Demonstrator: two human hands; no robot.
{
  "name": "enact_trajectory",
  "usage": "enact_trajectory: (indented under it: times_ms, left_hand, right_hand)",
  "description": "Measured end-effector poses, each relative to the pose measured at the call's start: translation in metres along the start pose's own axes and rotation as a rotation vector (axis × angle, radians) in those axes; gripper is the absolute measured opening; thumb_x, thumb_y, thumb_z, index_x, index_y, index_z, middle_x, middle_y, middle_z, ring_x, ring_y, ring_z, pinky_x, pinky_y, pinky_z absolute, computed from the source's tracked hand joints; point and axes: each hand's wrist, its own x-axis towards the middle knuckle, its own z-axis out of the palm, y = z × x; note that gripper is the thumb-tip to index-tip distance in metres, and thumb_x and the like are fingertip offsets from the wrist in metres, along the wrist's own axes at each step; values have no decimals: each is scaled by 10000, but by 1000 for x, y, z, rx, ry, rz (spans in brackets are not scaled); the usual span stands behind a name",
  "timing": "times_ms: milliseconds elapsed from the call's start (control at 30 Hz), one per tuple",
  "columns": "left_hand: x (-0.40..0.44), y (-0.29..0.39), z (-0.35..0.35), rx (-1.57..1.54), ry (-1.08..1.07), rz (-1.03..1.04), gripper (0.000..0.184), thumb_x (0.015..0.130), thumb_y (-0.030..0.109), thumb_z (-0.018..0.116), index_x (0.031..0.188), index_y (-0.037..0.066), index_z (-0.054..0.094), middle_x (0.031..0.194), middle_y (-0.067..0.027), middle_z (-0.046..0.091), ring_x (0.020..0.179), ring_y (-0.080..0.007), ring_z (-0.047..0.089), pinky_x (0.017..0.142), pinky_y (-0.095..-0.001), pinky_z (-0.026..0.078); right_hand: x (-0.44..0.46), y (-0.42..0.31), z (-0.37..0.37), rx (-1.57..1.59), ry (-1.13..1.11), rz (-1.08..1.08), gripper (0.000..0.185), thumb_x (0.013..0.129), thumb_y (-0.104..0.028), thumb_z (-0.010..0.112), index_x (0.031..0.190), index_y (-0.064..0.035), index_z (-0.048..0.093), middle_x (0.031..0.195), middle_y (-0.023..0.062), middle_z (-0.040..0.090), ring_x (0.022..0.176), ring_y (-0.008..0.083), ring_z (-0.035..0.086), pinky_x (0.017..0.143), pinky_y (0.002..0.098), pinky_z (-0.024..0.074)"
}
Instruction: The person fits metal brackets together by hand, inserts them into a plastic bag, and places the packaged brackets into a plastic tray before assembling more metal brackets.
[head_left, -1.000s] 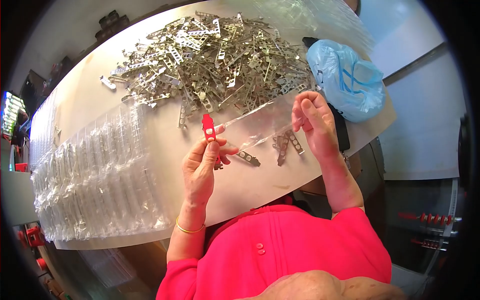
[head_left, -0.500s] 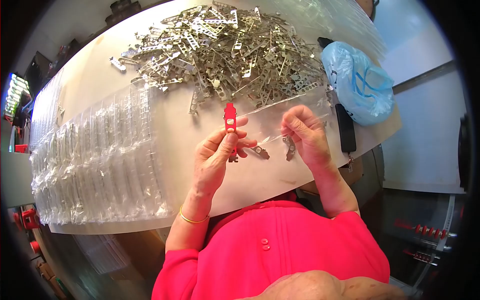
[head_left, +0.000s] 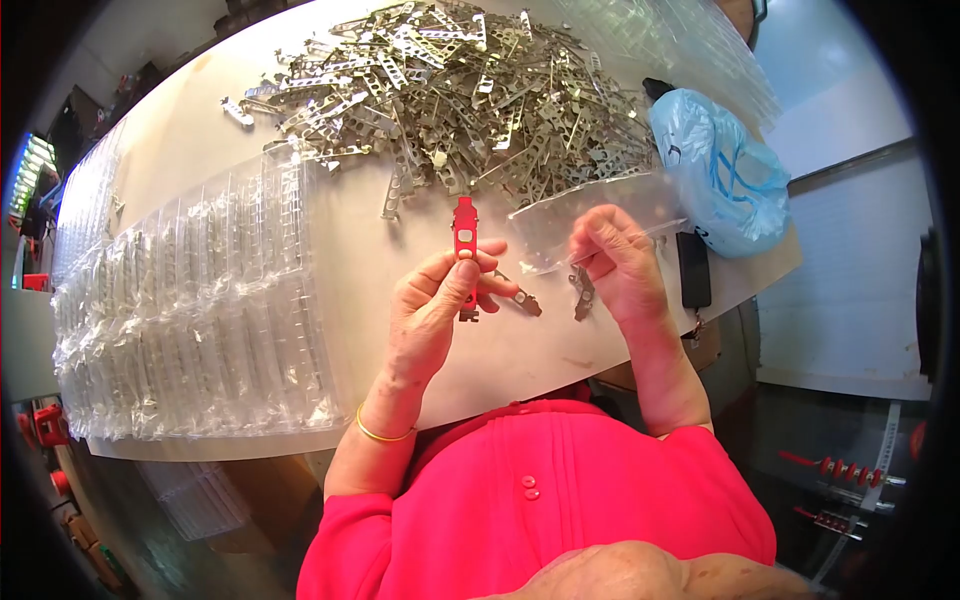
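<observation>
My left hand (head_left: 435, 295) pinches a slim metal bracket (head_left: 465, 238) upright between thumb and fingers. The bracket has punched holes and looks red, like the shirt below it. My right hand (head_left: 622, 262) is closed, its thumb and fingertips together at the edge of a clear plastic bag (head_left: 560, 228) that stretches out behind it. One loose bracket (head_left: 526, 303) lies beside my left fingertips, partly behind them. Below my right fingers is another loose bracket (head_left: 582, 293).
A large heap of metal brackets (head_left: 470, 100) covers the table's far middle. Rows of filled clear packets (head_left: 190, 320) lie at left. To the right are a blue plastic bag (head_left: 715, 170) and a black phone-like object (head_left: 693, 270). More clear plastic (head_left: 690, 50) lies far right.
The clear plastic bag by my right hand has shifted and now shows broader and flatter. My left hand still holds the bracket in nearly the same spot. The view has tilted slightly.
</observation>
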Motion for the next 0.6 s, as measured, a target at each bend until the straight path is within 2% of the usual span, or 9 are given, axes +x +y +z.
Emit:
enact_trajectory:
  times_ms: [33, 67, 133, 167, 233, 333, 467, 567, 600]
  left_hand:
    - [0, 0, -3, 32, -48, -25, 314, 1043, 248, 529, 1107, -34, 651, 1112, -182, 697, 783, -184, 710, 654, -259, 533]
    - [0, 0, -3, 30, -45, -23, 314, 1043, 248, 529, 1107, -34, 651, 1112, -182, 697, 783, -184, 710, 654, -259, 533]
    - [-2, 2, -2, -83, -85, -170, 309, 1036, 239, 543, 1113, -40, 652, 893, -125, 711, 643, -146, 653, 579, -240, 499]
    - [-2, 3, -1, -85, -82, -169, 309, 1036, 239, 543, 1113, -40, 652, 893, -125, 711, 643, -146, 653, 579, -240, 499]
    - [-2, 6, 1, -12, -118, -233, 297, 1033, 222, 549, 1127, -38, 658, 755, -73, 669, 543, -104, 555, 514, -217, 432]
    - [-3, 7, 2, 33, -156, -242, 291, 1035, 205, 544, 1158, -32, 661, 738, -61, 648, 530, -77, 500, 499, -205, 382]
    - [-3, 3, 1, 69, -185, -217, 292, 1035, 191, 545, 1197, -25, 656, 732, -56, 640, 530, -74, 489, 502, -204, 379]
    - [-3, 3, 2, 90, -203, -227, 328, 1032, 171, 550, 1285, -31, 602, 736, -56, 634, 537, -72, 483, 503, -207, 384]
    - [-4, 3, 3, 129, -202, -210, 372, 1031, 163, 552, 1350, -29, 539, 741, -62, 634, 538, -74, 486, 501, -211, 388]
  right_hand:
    - [2, -1, -4, 22, -40, -16, 128, 999, -195, 616, 1014, -69, 618, 889, 22, 658, 792, 110, 638, 759, 263, 527]
    - [3, -4, -7, 20, -42, -15, 128, 999, -195, 616, 1014, -69, 618, 889, 22, 658, 792, 110, 638, 759, 263, 527]
    - [5, -7, -10, 30, -45, -15, 112, 991, -172, 611, 1012, -62, 605, 903, 37, 629, 807, 124, 605, 752, 267, 505]
    - [6, -8, -10, 29, -47, -12, 112, 991, -172, 611, 1012, -62, 605, 903, 37, 629, 807, 124, 605, 752, 267, 505]
    - [7, -10, -11, 17, -76, -49, 135, 997, -208, 619, 1003, -72, 624, 884, 20, 657, 787, 108, 633, 745, 257, 513]
    - [7, -15, -10, -10, -68, -37, 138, 992, -207, 628, 993, -70, 625, 878, 18, 656, 776, 106, 625, 735, 256, 506]
    - [7, -21, -8, -33, -70, -15, 142, 986, -206, 637, 991, -65, 625, 869, 18, 655, 766, 107, 619, 733, 255, 503]
    - [8, -24, -7, -89, -82, -4, 134, 980, -193, 643, 980, -60, 629, 856, 20, 655, 760, 105, 612, 730, 255, 502]
    - [9, -25, -7, -125, -93, 37, 131, 974, -183, 648, 967, -56, 620, 863, 29, 641, 759, 112, 603, 721, 253, 493]
